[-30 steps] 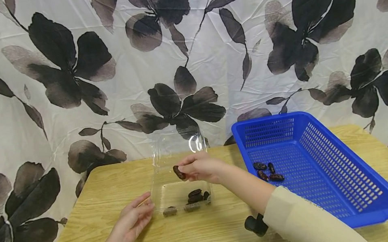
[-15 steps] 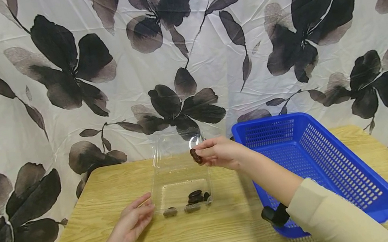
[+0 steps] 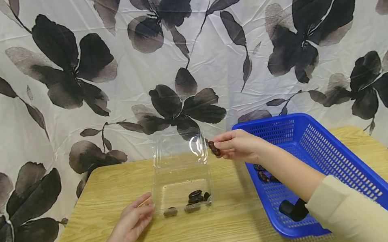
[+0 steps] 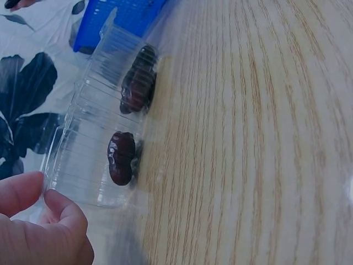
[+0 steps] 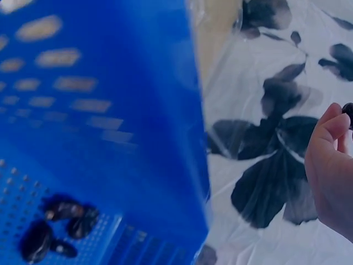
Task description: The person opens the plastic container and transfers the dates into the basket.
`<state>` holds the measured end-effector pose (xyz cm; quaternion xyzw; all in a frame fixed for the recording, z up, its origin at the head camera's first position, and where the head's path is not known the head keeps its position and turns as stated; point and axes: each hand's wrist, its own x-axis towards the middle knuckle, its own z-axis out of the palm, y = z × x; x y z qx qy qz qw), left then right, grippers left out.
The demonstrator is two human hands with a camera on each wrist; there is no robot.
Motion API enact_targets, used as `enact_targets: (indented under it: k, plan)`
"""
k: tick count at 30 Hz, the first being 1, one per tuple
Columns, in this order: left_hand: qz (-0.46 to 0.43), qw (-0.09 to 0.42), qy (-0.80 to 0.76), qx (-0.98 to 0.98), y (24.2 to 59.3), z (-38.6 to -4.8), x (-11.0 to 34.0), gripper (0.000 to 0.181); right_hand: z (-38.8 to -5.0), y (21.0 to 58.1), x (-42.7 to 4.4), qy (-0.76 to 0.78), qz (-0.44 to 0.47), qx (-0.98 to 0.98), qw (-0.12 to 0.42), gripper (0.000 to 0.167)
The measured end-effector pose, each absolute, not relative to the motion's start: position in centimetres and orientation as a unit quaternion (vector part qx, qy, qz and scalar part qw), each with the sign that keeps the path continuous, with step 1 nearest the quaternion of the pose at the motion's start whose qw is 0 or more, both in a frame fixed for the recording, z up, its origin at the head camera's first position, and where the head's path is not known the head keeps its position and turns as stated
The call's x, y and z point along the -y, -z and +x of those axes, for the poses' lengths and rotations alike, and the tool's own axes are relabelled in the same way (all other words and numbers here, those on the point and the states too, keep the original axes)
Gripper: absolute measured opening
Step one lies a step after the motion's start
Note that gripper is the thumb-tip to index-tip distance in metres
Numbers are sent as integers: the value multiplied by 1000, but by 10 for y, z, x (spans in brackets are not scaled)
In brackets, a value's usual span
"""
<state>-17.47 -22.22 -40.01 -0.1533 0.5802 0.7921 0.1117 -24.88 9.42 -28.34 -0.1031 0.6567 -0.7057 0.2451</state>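
My right hand (image 3: 239, 145) pinches a dark brown date (image 3: 214, 148) between thumb and fingertips, held in the air between the clear box and the blue basket. In the right wrist view that date (image 5: 348, 113) is cut off by the frame's edge. With its lid raised, the clear plastic box (image 3: 179, 180) stands on the table, and several dates (image 3: 195, 196) lie in its front part. At the box's left side is my left hand (image 3: 135, 218); in the left wrist view its thumb and finger pinch the box's edge (image 4: 48, 179).
To the right stands a blue perforated basket (image 3: 332, 168), with several dates (image 5: 63, 221) on its floor. A black wrist camera (image 3: 294, 210) hangs below the right forearm, over the basket. Behind the wooden table (image 3: 209, 237) hangs a floral cloth (image 3: 185, 56).
My right hand has moved right with the date, from above the clear box to near the basket's left rim. The left hand and the box have stayed in place.
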Motion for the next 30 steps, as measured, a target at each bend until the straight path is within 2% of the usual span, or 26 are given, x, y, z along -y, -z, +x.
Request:
enact_targets:
  k: [7,13,19,30]
  plan:
    - [-151,113,-790,-583,401,-176,222,63,-253,290,-123,705,-103,-658,243,29]
    - [-140,128,-791,-581,401,-176,224,66,-256,296,-147,709,-96,-657,238,17]
    - [-124,150,-793,-577,400,-176,225,61,-260,304,-167,719,-91,-647,236,24]
    - [-124,151,-797,-571,401,-176,226,62,-266,321,-195,720,-63,-655,222,26]
